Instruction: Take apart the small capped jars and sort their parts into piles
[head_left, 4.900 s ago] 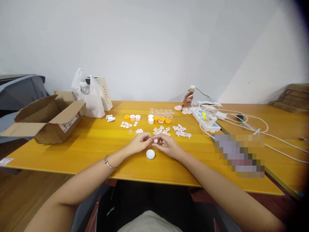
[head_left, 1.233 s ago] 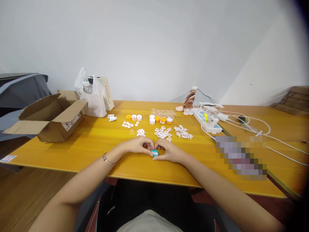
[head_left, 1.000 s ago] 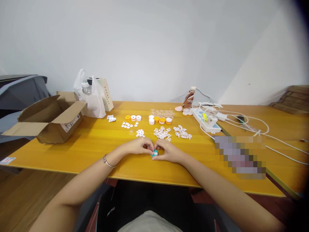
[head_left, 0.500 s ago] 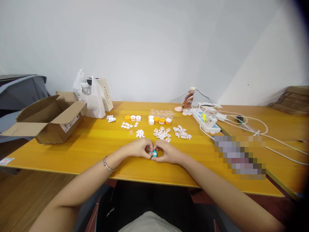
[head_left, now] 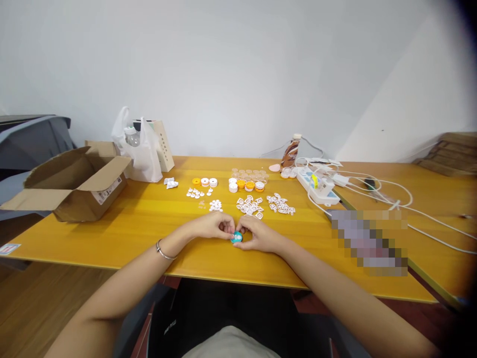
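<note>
A small teal round case (head_left: 236, 237) with white parts inside lies low over the table in front of me. My right hand (head_left: 257, 234) grips it from the right between thumb and fingers. At its left edge is my left hand (head_left: 216, 226), thumb and fingertips drawn together; whatever they pinch is too small to make out. Just beyond the hands are small white discs (head_left: 215, 205), white openwork pieces (head_left: 249, 206) and a second group of white openwork pieces (head_left: 280, 204). White knobbed pieces (head_left: 199, 193) lie farther left.
Behind stand orange and white round cases (head_left: 250, 186), a similar row (head_left: 204, 182) and clear round covers (head_left: 250, 175). An open cardboard box (head_left: 85, 199) and a plastic bag (head_left: 143, 159) are left. Right are a bottle (head_left: 290, 153), a power strip (head_left: 316, 186) and cables.
My left fingers have drawn back slightly to the left, showing more of the teal case and the white parts in it. My right hand stays in place around the case.
</note>
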`<state>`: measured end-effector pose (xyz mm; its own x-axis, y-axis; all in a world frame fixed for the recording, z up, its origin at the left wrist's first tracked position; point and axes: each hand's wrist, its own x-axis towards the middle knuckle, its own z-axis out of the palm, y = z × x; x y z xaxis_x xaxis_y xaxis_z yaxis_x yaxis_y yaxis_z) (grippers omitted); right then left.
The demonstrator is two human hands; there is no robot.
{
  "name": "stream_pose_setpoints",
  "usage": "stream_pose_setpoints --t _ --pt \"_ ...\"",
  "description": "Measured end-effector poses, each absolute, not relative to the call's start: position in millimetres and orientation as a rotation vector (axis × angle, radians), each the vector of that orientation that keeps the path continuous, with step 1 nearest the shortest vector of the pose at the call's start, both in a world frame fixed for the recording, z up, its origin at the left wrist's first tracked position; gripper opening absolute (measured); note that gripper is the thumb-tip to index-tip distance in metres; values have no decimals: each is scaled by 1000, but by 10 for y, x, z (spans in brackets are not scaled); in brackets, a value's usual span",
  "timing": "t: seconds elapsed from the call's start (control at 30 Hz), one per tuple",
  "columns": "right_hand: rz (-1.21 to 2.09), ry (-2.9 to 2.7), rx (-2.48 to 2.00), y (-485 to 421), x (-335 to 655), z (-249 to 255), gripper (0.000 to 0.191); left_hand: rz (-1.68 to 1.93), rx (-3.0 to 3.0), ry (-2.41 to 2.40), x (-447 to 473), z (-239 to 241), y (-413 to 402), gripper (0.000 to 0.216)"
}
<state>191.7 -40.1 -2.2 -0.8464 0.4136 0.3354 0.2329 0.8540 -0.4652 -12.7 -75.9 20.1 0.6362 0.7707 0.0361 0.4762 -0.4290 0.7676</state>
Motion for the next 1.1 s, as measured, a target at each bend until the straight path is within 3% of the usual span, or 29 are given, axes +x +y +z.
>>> stream_pose_setpoints --t 0.37,0.67,1.1 --pt "568 -2599 -448 -390 1917 -59 23 498 2178 957 -98 231 -770 20" --pt "601 -2585 -464 -408 1915 -16 21 837 2370 1580 -382 275 -523 8" --pt "601 -2576 -465 -404 1919 -27 22 905 2424 1646 -424 235 -473 15"
